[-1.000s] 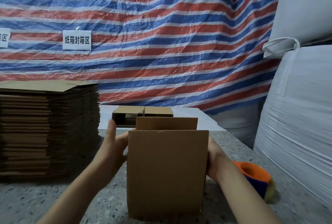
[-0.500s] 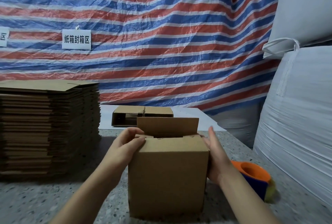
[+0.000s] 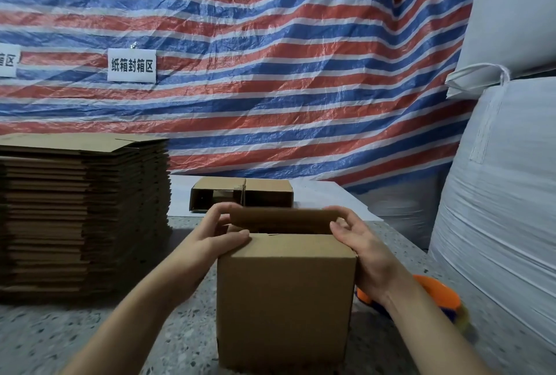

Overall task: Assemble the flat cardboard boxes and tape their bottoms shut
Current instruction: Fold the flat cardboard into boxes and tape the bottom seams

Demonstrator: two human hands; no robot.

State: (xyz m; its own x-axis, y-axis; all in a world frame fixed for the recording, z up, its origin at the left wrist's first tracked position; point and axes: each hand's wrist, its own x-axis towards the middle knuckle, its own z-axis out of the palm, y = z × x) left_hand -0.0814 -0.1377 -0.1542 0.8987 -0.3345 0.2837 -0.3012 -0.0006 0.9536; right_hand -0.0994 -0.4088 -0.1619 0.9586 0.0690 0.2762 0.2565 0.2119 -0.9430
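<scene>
A tall stack (image 3: 81, 212) of flat cardboard is seen at the table's (image 3: 45, 341) left. The box (image 3: 284, 299) stands at the table's near middle. Its far flap (image 3: 278, 219) is gripped at both ends by the curled fingers of the left hand (image 3: 216, 239) and right hand (image 3: 358, 242).

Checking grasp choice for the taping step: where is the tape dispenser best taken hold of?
Probably by the orange top of the tape dispenser, from above with the right hand: it lies right of the box, its near side hidden behind that forearm.

Both hands' fingers (image 3: 224, 213) on upright box's (image 3: 285, 299) far flap (image 3: 278, 219)
</scene>
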